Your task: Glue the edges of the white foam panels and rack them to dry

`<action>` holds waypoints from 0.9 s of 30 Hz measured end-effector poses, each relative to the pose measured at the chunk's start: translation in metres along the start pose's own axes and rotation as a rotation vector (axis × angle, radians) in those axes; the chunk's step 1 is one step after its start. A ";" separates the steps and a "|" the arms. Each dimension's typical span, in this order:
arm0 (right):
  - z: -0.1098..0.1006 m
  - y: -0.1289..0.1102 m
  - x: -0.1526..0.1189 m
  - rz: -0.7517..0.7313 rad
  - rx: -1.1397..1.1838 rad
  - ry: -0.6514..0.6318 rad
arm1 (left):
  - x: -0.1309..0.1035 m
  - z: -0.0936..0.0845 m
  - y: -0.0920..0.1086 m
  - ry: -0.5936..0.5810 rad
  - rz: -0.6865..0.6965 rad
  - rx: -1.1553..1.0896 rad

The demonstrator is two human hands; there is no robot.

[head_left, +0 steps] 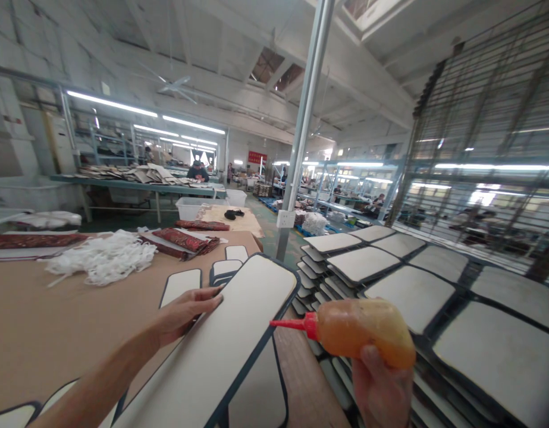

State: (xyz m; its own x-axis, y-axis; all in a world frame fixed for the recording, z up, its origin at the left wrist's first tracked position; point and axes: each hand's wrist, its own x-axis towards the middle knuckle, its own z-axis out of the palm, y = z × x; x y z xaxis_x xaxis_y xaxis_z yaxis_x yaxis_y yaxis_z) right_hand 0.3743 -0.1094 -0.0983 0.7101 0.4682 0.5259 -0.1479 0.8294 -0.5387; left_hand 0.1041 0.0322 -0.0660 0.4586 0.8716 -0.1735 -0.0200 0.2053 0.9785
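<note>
My left hand (191, 312) grips the left edge of a long white panel (238, 321) with rounded corners and a dark blue border, tilted up off the table. In my right hand (383, 383) is a squeeze bottle (366, 330) of amber liquid, held on its side. Its red nozzle (294, 323) points left, with the tip at the panel's right border. Whether the tip touches the border I cannot tell. Below the raised panel lies another bordered panel (259, 386), partly hidden. Smaller bordered panels (182, 284) lie beyond my left hand.
Stacked layers of white bordered panels (410, 294) stand at the right. On the brown table (46, 321) lie a heap of white strips (107, 257) and red patterned bundles (185, 238). A metal post (303, 113) rises ahead. A person (197, 171) sits at a far bench.
</note>
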 end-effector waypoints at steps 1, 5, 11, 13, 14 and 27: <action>0.001 0.000 -0.001 0.004 0.001 -0.007 | 0.000 0.000 0.000 -0.006 -0.002 0.000; 0.004 -0.001 -0.004 0.026 0.002 -0.006 | 0.002 0.001 0.002 -0.026 -0.007 -0.006; 0.008 -0.003 -0.008 0.061 -0.011 -0.003 | 0.008 0.002 0.002 -0.030 -0.003 -0.017; 0.009 -0.004 -0.009 0.080 -0.018 -0.023 | 0.010 0.002 0.002 -0.028 0.001 -0.019; 0.009 -0.004 -0.010 0.086 -0.027 -0.045 | 0.011 0.001 0.001 -0.028 0.007 -0.020; -0.009 0.005 -0.018 0.098 -0.057 -0.134 | 0.021 0.001 0.007 -0.029 0.014 -0.008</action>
State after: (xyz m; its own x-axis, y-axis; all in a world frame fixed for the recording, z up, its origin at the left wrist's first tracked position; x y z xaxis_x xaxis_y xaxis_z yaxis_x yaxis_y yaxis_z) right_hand 0.3675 -0.1165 -0.1164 0.5952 0.5859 0.5500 -0.1701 0.7607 -0.6264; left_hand 0.1147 0.0519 -0.0628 0.4836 0.8613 -0.1562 -0.0333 0.1964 0.9800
